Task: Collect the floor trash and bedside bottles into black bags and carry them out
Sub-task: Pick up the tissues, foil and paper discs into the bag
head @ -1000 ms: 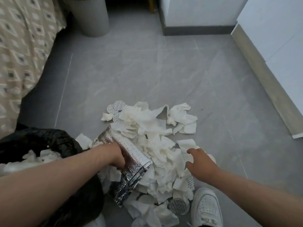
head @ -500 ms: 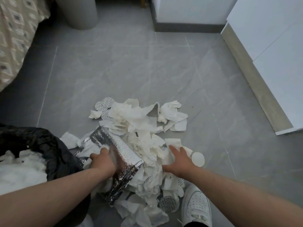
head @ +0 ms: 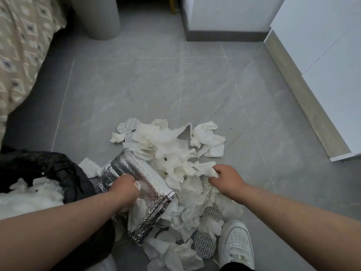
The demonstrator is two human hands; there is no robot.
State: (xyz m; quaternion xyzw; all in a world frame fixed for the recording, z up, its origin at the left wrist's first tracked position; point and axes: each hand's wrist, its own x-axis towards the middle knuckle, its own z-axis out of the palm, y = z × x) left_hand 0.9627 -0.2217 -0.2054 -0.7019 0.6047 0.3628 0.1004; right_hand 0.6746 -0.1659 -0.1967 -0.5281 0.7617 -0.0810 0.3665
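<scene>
Crumpled white tissues lie heaped on the grey tiled floor in the head view, directly in front of the person, mixed with round patterned pads that are half buried and hard to identify. A silver foil pouch lies slanted on the left side of the heap, its lower end partly covered by tissue. The left hand is clenched on the pouch from above; its fingertips are hidden under the knuckles, and a scrap of tissue shows beside them. The right hand pinches a wad of tissue at the heap's right edge, with the curled fingers sunk into the paper.

A black bag sits open at lower left, touching the left forearm, with white paper inside; its bottom is cut off by the arm. A white shoe stands just beside the heap at the lower edge, cropped at the ankle. At the left, a patterned bedspread hangs down. A grey round bin and a white cabinet are cut off at the top and right edges.
</scene>
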